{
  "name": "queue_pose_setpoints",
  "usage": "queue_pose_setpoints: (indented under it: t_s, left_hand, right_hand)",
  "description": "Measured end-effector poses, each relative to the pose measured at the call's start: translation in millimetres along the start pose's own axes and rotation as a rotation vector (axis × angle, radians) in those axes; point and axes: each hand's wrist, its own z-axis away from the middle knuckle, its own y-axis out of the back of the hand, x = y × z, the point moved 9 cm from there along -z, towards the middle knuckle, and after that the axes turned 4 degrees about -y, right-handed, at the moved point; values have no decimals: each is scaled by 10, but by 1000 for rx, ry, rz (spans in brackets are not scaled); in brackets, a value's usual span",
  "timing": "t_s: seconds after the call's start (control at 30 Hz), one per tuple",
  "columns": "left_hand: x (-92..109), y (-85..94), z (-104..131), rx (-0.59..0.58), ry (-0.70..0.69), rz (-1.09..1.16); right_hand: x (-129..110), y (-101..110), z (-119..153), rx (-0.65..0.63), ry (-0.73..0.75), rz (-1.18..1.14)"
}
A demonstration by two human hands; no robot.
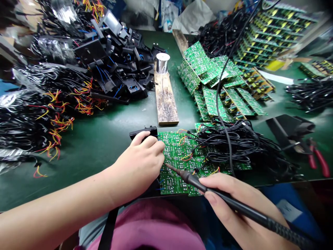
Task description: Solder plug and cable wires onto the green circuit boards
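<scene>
In my right hand [234,205] is a black soldering iron [194,180], held like a pen. Its tip points left, close to my left hand [148,156] and over the green circuit boards [174,177]. The fingers of my left hand are curled at the boards' left edge, with one finger lying on a black plastic housing [143,132]. What those fingers pinch, if anything, is hidden. Blue wires show at the boards' left edge. Black cables [229,142] with red and yellow ends lie across the right part of the boards.
A solder spool [162,64] stands on a scorched wooden strip [168,100]. Black housings [117,66] and cable bundles [23,118] heap up at left. More circuit boards [215,100] are piled behind right. Red-handled pliers [318,159] lie at far right. The iron's cord [220,90] hangs across the view.
</scene>
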Motion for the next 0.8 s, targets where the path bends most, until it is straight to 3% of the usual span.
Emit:
queue_pose_setpoints:
  t_s: [0.13,0.33,0.8]
  left_hand:
    - [-5,4,-6,6,4,5]
    - [4,4,7,6,6,1]
    - [3,3,4,-2,5,-8]
  right_hand:
    - [4,-25,7,-20,18,53]
    - [-216,-79,-34,-99,212,17]
    - [-184,26,-55,-30,199,4]
